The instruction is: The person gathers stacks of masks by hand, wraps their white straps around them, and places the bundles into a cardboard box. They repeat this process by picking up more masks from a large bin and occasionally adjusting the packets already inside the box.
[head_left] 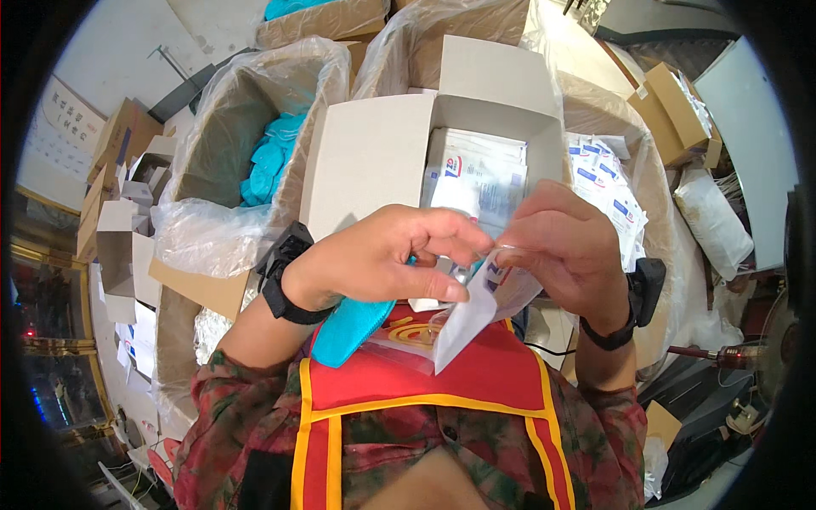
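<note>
My left hand point(378, 255) is partly curled round a teal folded piece point(347, 336) that looks like a face mask; most of it shows below the palm. The left fingertips reach to the mouth of a clear and white printed plastic bag point(466, 330). My right hand point(571, 246) pinches that bag by its upper edge, and the bag hangs tilted before my red apron point(408, 382). Just beyond both hands stands an open white carton point(370, 144), with a stack of printed white packets point(484, 157) inside.
A plastic-lined bin at the left holds teal masks point(276, 157). Another lined bin at the right holds loose printed packets point(605, 187). Small open cartons point(119, 246) pile up at the far left. A brown box point(676, 115) and a wrapped white bundle point(712, 223) are at the right.
</note>
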Available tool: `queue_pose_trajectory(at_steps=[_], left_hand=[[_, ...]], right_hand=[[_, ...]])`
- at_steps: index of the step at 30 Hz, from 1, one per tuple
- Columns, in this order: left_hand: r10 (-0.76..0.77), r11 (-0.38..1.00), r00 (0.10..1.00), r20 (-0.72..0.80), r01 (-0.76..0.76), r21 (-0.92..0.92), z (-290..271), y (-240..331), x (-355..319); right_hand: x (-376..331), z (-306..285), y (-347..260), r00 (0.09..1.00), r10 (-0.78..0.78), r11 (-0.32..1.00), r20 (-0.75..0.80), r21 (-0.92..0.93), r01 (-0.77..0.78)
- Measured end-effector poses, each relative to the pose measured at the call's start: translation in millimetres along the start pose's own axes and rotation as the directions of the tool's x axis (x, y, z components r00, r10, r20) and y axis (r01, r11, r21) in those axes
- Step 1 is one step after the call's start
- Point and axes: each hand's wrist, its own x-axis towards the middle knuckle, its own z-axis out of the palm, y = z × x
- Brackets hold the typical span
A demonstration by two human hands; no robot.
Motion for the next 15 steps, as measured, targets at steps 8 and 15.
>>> queue_pose_trajectory(at_steps=[8, 15], left_hand=[[0.001, 0.968, 0.999, 0.035, 0.008, -0.252, 7.6, -10.4, -4.7], [0.065, 0.912, 0.993, 0.098, -0.019, -0.409, 13.0, -25.8, -2.5]], right_hand=[[-2.1, 6.9, 8.5, 0.998, 0.052, 0.981, 0.043, 0.184, -0.059], [-3.0, 17.4, 14.3, 0.998, 0.009, 0.957, 0.070, 0.289, -0.029]])
